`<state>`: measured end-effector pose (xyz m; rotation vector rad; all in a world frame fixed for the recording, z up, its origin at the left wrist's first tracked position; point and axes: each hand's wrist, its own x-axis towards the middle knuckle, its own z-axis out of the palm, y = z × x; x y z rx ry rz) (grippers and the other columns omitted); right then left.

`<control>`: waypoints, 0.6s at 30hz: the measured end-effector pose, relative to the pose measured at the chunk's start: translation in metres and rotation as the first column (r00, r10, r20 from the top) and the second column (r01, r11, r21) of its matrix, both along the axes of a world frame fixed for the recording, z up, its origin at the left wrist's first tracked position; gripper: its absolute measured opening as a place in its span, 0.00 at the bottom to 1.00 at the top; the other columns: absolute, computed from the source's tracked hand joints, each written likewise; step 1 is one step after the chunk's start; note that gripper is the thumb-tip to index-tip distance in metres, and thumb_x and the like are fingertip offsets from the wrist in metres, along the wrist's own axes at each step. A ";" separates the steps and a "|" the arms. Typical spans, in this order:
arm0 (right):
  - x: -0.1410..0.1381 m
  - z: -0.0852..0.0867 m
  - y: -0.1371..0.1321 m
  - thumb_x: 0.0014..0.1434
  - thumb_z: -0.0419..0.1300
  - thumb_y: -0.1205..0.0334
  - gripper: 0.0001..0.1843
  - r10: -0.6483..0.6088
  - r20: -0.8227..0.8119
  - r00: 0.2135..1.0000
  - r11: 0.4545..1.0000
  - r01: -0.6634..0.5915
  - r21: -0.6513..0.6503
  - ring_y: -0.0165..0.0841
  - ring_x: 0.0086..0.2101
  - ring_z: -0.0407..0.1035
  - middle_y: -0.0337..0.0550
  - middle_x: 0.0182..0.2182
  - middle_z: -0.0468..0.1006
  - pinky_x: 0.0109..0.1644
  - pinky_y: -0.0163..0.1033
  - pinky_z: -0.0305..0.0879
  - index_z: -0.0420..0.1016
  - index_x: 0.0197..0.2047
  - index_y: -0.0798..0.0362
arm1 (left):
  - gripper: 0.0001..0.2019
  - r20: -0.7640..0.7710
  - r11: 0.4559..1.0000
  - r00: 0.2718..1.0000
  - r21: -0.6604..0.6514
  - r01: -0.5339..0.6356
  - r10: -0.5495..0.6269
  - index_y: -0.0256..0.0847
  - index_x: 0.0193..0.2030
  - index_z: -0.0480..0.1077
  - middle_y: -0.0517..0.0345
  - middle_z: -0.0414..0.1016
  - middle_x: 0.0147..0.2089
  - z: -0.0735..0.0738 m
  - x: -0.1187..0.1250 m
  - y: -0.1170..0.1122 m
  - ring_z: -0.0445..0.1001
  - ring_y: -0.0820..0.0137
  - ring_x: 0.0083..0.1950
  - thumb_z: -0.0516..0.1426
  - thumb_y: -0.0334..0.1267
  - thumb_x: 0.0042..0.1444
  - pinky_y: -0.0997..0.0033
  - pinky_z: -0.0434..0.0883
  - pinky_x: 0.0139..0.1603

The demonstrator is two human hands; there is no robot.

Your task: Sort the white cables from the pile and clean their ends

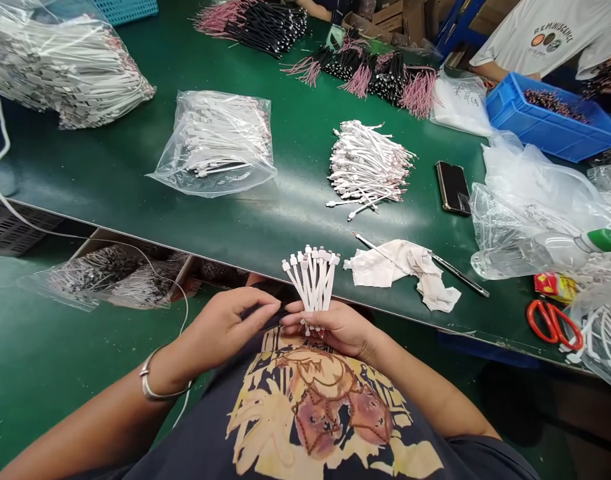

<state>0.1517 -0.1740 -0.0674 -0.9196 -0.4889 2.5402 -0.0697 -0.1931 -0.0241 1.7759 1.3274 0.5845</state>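
My right hand (346,328) is closed round a bundle of short white cables (313,283), held upright just off the table's front edge. Their white connector ends fan out at the top, and thin wire ends show below the thumb. To the left of the bundle, my left hand (235,323) has thumb and forefinger tips pinched together, with nothing visible between them. Beyond the bundle, a loose pile of similar white cables (368,163) lies on the green table (295,227). One single cable (373,247) rests partly on a crumpled white cloth (385,263).
A clear bag of cables (225,137) lies left of the pile. On the right are a phone (453,188), a pen (459,273), a clear bottle (530,255) and red-handled scissors (554,325). A co-worker's hand is beside a blue bin (550,120). A white cord (45,230) crosses the left side.
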 end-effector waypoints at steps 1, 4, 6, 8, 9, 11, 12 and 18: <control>0.000 0.001 0.000 0.47 0.67 0.65 0.20 0.000 0.017 1.000 1.000 0.000 -0.005 0.36 0.39 0.75 0.50 0.38 0.81 0.54 0.49 0.63 0.75 0.45 0.60 | 0.12 0.048 0.994 0.995 -0.074 -0.082 0.086 0.42 0.40 0.76 0.55 0.79 0.40 -0.004 0.002 -0.001 0.75 0.67 0.41 0.53 0.41 0.59 0.73 0.70 0.42; 0.000 0.001 -0.003 0.48 0.67 0.64 0.20 0.013 0.033 0.999 1.000 -0.014 0.014 0.36 0.38 0.75 0.50 0.37 0.81 0.52 0.49 0.64 0.76 0.45 0.60 | 0.13 0.216 0.947 0.948 -0.272 -0.172 0.234 0.40 0.36 0.76 0.56 0.78 0.37 -0.019 0.021 0.001 0.74 0.69 0.37 0.54 0.44 0.57 0.75 0.70 0.39; 0.000 -0.001 -0.006 0.47 0.68 0.63 0.19 0.014 0.033 0.999 0.999 -0.015 0.034 0.35 0.37 0.75 0.50 0.36 0.81 0.53 0.49 0.63 0.77 0.44 0.60 | 0.14 0.367 0.890 0.875 -0.433 -0.139 0.315 0.38 0.31 0.73 0.59 0.74 0.28 -0.027 0.040 0.003 0.70 0.73 0.28 0.55 0.47 0.56 0.76 0.69 0.31; 0.000 -0.004 -0.009 0.46 0.68 0.62 0.19 0.006 0.043 0.999 0.999 -0.008 0.040 0.35 0.36 0.75 0.50 0.36 0.81 0.53 0.49 0.63 0.77 0.42 0.60 | 0.15 0.489 0.799 0.755 -0.596 -0.077 0.437 0.38 0.27 0.66 0.66 0.61 0.19 -0.035 0.056 0.004 0.60 0.78 0.19 0.56 0.49 0.54 0.78 0.64 0.21; 0.001 -0.005 -0.010 0.46 0.69 0.62 0.19 0.001 0.050 0.999 0.999 -0.003 0.038 0.35 0.36 0.75 0.50 0.36 0.80 0.53 0.49 0.63 0.77 0.42 0.60 | 0.16 0.528 0.759 0.692 -0.650 -0.044 0.493 0.39 0.26 0.63 0.69 0.55 0.17 -0.038 0.062 0.003 0.55 0.80 0.16 0.57 0.49 0.53 0.79 0.61 0.18; 0.002 -0.007 -0.013 0.45 0.69 0.62 0.19 -0.008 0.066 0.998 1.000 0.007 0.024 0.35 0.36 0.75 0.50 0.35 0.80 0.53 0.49 0.63 0.77 0.41 0.60 | 0.15 0.571 0.718 0.602 -0.696 -0.005 0.558 0.40 0.27 0.61 0.72 0.49 0.17 -0.042 0.070 0.001 0.51 0.82 0.15 0.59 0.48 0.51 0.80 0.58 0.16; 0.002 -0.007 -0.013 0.45 0.69 0.62 0.19 -0.014 0.074 0.997 1.000 0.012 0.016 0.35 0.36 0.75 0.49 0.35 0.81 0.53 0.49 0.63 0.77 0.42 0.60 | 0.14 0.580 0.716 0.584 -0.698 -0.002 0.568 0.40 0.28 0.62 0.72 0.49 0.17 -0.043 0.071 0.000 0.50 0.82 0.15 0.60 0.47 0.51 0.81 0.58 0.16; 0.004 -0.011 -0.018 0.45 0.70 0.62 0.20 -0.045 0.053 0.998 0.998 0.044 0.034 0.34 0.35 0.75 0.50 0.35 0.81 0.53 0.47 0.64 0.77 0.41 0.61 | 0.13 0.512 0.785 0.666 -0.592 -0.184 0.542 0.37 0.31 0.70 0.63 0.66 0.24 -0.046 0.071 -0.004 0.62 0.79 0.22 0.62 0.46 0.49 0.80 0.64 0.21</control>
